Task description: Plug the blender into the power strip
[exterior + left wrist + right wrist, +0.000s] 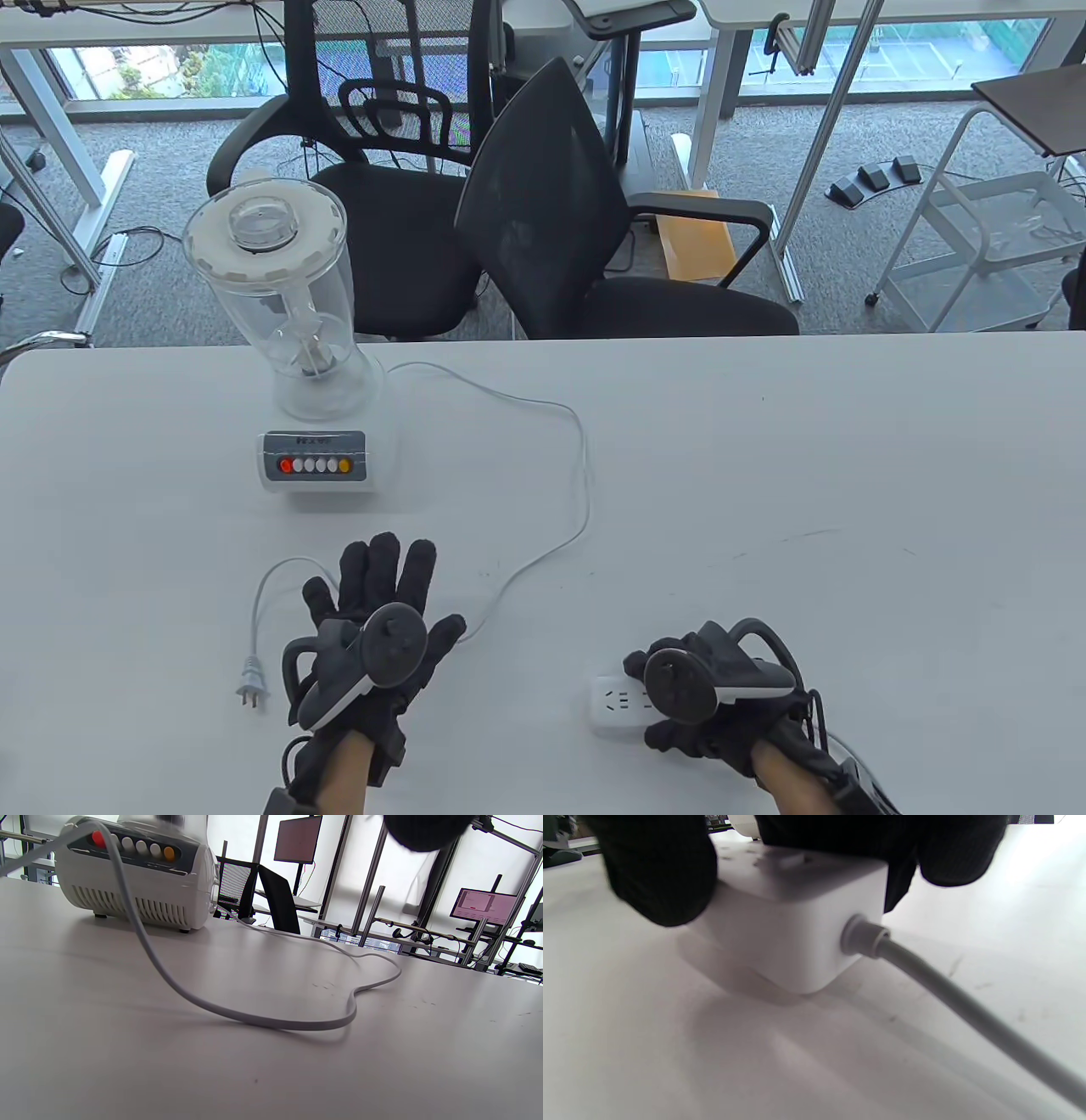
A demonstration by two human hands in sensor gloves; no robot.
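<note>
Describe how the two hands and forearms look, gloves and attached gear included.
The left hand and right hand wear black fabric gloves. Each back carries a dark grey tracker with a round disc, ring handle and pale underside. Forearms are bare; thin black cables trail from both wrists.

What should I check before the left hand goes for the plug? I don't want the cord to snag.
1. Plug free on the table, prongs pointing at the near edge: ok.
2. Left hand empty, fingers spread, just right of the plug: ok.
3. Right hand rests on the power strip: ok.
4. Strip's left socket uncovered: ok.
5. Cord slack, looping under the left hand: cannot tell if it will snag.
6. Blender upright: ok.
</note>
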